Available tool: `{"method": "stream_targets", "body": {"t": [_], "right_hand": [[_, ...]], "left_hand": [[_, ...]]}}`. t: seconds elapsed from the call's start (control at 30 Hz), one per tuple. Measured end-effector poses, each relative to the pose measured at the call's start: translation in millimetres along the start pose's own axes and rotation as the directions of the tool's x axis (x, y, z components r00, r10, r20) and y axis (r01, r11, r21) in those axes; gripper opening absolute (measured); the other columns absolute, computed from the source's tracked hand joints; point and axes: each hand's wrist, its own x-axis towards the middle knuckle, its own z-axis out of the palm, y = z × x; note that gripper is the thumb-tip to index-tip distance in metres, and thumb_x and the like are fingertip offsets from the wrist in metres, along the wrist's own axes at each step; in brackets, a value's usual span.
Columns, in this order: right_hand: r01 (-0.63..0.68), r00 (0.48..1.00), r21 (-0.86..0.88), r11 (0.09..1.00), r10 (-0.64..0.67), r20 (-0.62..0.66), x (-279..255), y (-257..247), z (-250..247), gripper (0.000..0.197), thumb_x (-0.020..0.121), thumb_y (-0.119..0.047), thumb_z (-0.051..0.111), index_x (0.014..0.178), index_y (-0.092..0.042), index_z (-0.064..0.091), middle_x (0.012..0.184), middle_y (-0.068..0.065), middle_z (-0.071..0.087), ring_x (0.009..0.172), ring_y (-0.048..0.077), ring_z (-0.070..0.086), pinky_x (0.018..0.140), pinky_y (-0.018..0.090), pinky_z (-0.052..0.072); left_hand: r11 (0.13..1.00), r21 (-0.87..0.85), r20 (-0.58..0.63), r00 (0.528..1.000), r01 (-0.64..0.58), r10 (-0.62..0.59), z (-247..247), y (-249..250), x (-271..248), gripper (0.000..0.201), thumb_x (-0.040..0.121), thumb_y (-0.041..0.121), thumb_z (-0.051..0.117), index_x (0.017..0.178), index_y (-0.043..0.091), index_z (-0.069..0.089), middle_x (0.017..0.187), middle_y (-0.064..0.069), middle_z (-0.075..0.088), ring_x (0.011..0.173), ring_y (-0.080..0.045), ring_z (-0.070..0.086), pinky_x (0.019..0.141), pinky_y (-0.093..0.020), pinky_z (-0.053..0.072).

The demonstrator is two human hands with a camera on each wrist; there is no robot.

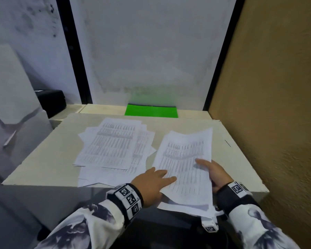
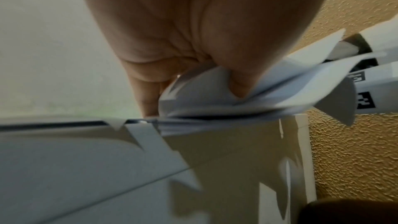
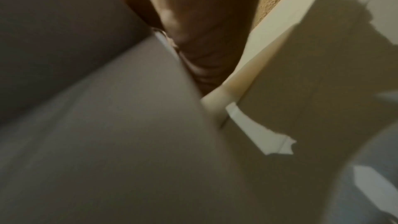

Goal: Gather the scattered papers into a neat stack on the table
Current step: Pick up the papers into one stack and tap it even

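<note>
A loose pile of printed sheets (image 1: 115, 150) is lying fanned and askew on the left part of the bench (image 1: 228, 155). Just beside it, a smaller bundle of printed sheets (image 1: 185, 164) is overhanging the near edge, its corners splaying unevenly.

Both arms are clothed in long white sleeves (image 1: 90, 223) printed with grey and dark cloudy blotches. A black band (image 1: 126, 198) is worn on the left wrist, just behind the left hand (image 1: 151, 184); three white squares with black coded markers are set on it in a row. A like black band (image 1: 232, 193) with white marker squares is worn behind the right hand (image 1: 215, 173). From the left wrist camera, two such marker squares (image 2: 366, 100) are seen on white blocks. Below the right band a further white marker block (image 1: 210, 227) is seen.
</note>
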Motion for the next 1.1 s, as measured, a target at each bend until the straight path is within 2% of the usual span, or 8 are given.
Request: {"method": "stream_targets", "body": {"t": [0.13,0.23,0.4,0.5,0.73,0.9,1.0,1.1], "right_hand": [[0.007,0.998,-0.048,0.999,-0.004,0.055,0,-3,-15,0.069,0.072,-0.002,0.071,0.140,-0.005,0.060,0.132,0.025,0.071,0.117,0.047,0.070,0.092,0.057,0.058],[0.027,0.999,-0.052,0.998,-0.025,0.027,1,-8,-24,0.064,0.075,0.001,0.071,0.138,-0.007,0.062,0.132,0.025,0.071,0.119,0.048,0.068,0.103,0.065,0.051],[-0.002,0.999,-0.103,0.995,-0.002,-0.042,6,-7,-25,0.045,0.091,0.011,0.055,0.131,-0.007,0.066,0.124,0.024,0.074,0.115,0.049,0.069,0.105,0.067,0.048],[-0.025,0.996,-0.130,0.991,0.014,-0.087,11,-2,-24,0.047,0.090,0.011,0.056,0.134,-0.005,0.066,0.125,0.025,0.074,0.113,0.048,0.070,0.105,0.068,0.047],[-0.049,0.991,-0.106,0.993,0.035,-0.128,19,9,-18,0.051,0.091,0.015,0.053,0.138,-0.004,0.062,0.131,0.023,0.070,0.116,0.045,0.068,0.101,0.059,0.052],[-0.040,0.992,-0.151,0.988,0.021,-0.121,27,11,-12,0.054,0.091,0.017,0.052,0.140,-0.003,0.060,0.135,0.022,0.068,0.120,0.043,0.066,0.108,0.060,0.048],[-0.032,0.994,-0.165,0.986,0.014,-0.113,25,10,-10,0.052,0.091,0.018,0.051,0.137,-0.003,0.062,0.133,0.021,0.069,0.119,0.041,0.066,0.103,0.054,0.051],[-0.019,0.996,-0.174,0.984,0.002,-0.093,23,10,-10,0.056,0.089,0.019,0.052,0.140,-0.002,0.060,0.133,0.019,0.070,0.118,0.039,0.067,0.091,0.045,0.056]], "left_hand": [[0.987,-0.160,-0.101,0.995,-0.003,-0.013,-27,-19,-14,0.082,0.086,0.077,0.042,0.156,0.044,0.014,0.167,0.008,0.018,0.154,-0.018,0.017,0.123,-0.045,0.020],[0.933,-0.277,-0.183,0.941,0.227,-0.284,-52,-79,-15,0.097,0.075,0.090,0.034,0.157,0.042,0.016,0.168,0.003,0.014,0.154,-0.024,0.016,0.124,-0.050,0.016],[0.563,-0.243,-0.018,0.577,0.789,-0.816,-53,-195,-19,0.110,0.078,0.085,0.038,0.160,0.025,-0.004,0.165,-0.027,-0.004,0.151,-0.050,0.010,0.121,-0.060,0.015],[0.464,-0.244,0.034,0.486,0.852,-0.873,-45,-204,-28,0.129,0.065,0.090,0.045,0.159,0.013,-0.001,0.164,-0.024,0.014,0.147,-0.046,0.025,0.119,-0.055,0.026],[0.546,-0.172,0.081,0.564,0.820,-0.822,-56,-175,-18,0.149,0.048,0.078,0.073,0.157,0.006,0.002,0.160,-0.022,0.022,0.145,-0.041,0.032,0.111,-0.052,0.039],[0.564,-0.339,0.045,0.612,0.753,-0.789,-56,-165,-13,0.130,0.040,0.079,0.077,0.140,0.008,0.036,0.137,-0.018,0.047,0.120,-0.035,0.056,0.094,-0.041,0.052],[0.539,-0.559,0.031,0.666,0.630,-0.745,-61,-164,-11,0.076,0.068,0.061,0.081,0.116,0.004,0.066,0.097,-0.013,0.064,0.091,-0.032,0.063,0.072,-0.030,0.048],[0.628,-0.538,-0.069,0.713,0.562,-0.697,-61,-159,-11,0.047,0.084,0.051,0.072,0.120,0.020,0.073,0.083,-0.007,0.064,0.079,-0.030,0.065,0.064,-0.024,0.042]]}}
